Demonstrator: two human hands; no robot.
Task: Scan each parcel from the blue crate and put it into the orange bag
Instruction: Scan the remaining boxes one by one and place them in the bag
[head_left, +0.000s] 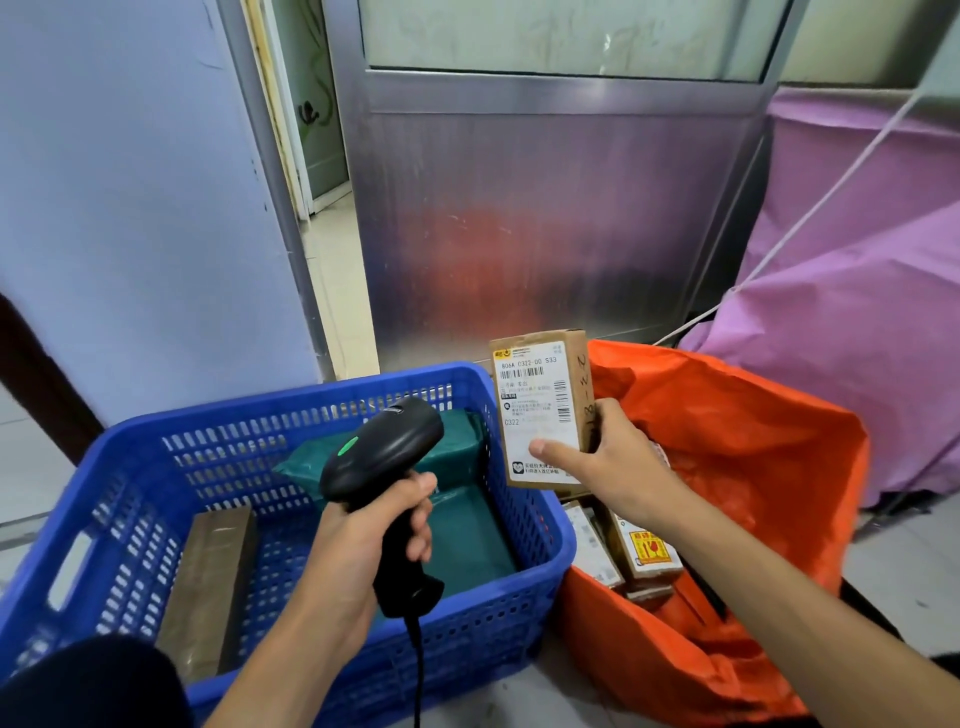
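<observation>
My right hand (608, 460) holds a small cardboard parcel (537, 395) upright, its white shipping label facing me, over the gap between the blue crate (130, 499) and the orange bag (753, 467). My left hand (363, 540) grips a black barcode scanner (384, 452) above the crate, its head aimed toward the parcel. Inside the crate lie a green plastic mailer (457, 530), a second green mailer (447, 441) behind the scanner and a flat brown box (213, 587). Several cardboard parcels (639, 556) sit in the open bag.
A metal door panel (545, 223) stands behind the crate and bag. Purple fabric (857, 312) with a white cord hangs at the right. A bluish wall (130, 208) is at the left, with a doorway gap beside it. The scanner's cable (418, 670) drops down in front of the crate.
</observation>
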